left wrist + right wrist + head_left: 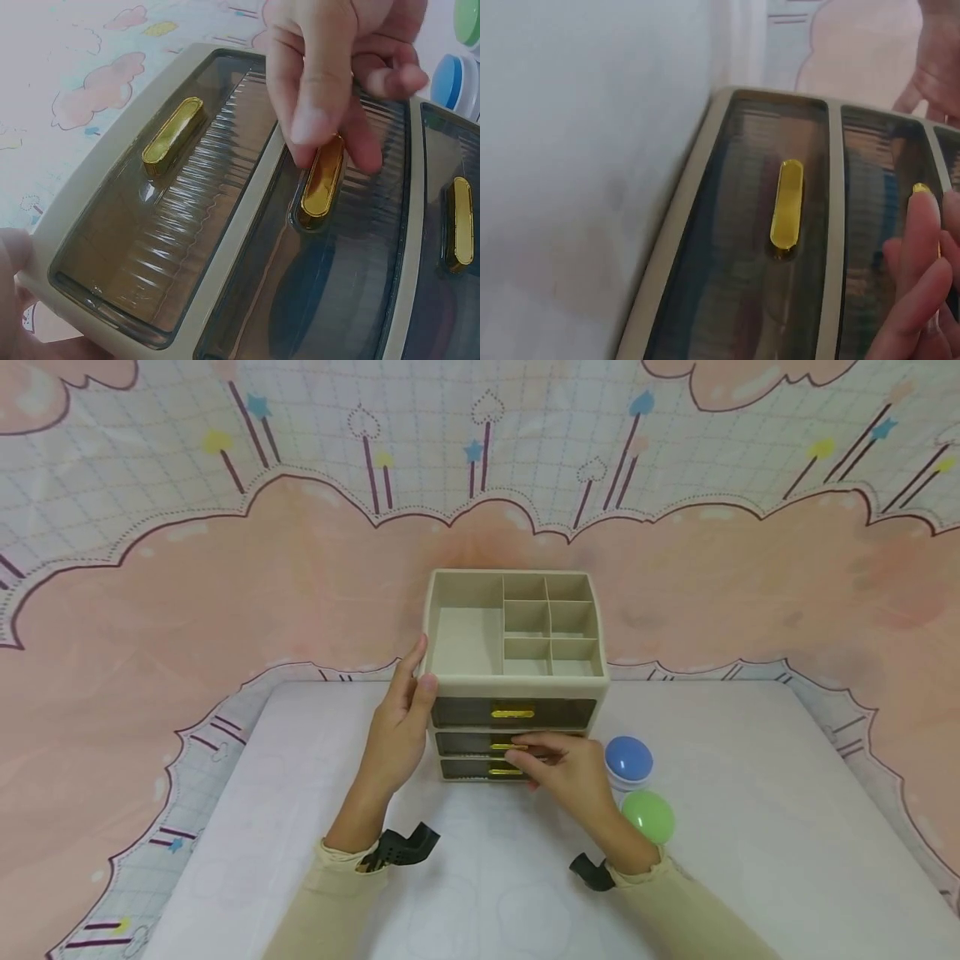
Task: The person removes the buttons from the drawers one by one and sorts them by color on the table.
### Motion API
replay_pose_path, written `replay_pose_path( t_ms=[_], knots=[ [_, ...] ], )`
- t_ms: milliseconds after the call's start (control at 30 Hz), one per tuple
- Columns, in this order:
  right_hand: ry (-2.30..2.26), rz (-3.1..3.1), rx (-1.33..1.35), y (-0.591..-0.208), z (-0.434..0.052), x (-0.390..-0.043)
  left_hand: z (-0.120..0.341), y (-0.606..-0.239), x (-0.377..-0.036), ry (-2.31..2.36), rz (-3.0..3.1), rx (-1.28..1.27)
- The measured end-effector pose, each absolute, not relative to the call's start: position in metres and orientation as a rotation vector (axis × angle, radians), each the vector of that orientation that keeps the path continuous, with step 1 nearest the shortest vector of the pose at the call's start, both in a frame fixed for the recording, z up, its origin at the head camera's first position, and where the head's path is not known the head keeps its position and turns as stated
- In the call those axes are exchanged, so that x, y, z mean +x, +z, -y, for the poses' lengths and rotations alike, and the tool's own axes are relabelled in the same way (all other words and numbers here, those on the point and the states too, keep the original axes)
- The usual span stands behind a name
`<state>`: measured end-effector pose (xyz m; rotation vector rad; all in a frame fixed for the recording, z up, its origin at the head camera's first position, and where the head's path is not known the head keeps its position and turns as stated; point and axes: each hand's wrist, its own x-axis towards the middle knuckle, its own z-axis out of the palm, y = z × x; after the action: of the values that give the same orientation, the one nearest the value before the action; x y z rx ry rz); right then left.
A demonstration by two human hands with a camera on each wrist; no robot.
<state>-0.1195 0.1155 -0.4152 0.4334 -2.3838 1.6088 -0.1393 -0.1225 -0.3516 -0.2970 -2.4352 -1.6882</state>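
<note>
A beige desktop organizer with open top compartments and three smoky drawers stands at the back of the white table. My left hand clasps its upper left front corner, thumb on the front and fingers along the side. My right hand pinches the gold handle of the middle drawer between thumb and fingers. The top drawer's handle and the bottom drawer's handle are free. All three drawers look pushed in.
A blue round lid and a green one lie just right of my right hand. A pink cloud-patterned cloth hangs behind the table.
</note>
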Motion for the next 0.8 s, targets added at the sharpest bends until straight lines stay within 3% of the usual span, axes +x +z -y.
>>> replay_pose_path(
  t_ms=[467,800],
  knots=[
    [1.413,2.342,0.275,-0.42,-0.103,-0.12,0.122,-0.351,-0.139,-1.685,2.436,-0.32],
    [1.407,2.358,0.323,-0.421,-0.104,-0.095,0.123,-0.351,-0.138,-1.686,2.437,-0.312]
  ],
)
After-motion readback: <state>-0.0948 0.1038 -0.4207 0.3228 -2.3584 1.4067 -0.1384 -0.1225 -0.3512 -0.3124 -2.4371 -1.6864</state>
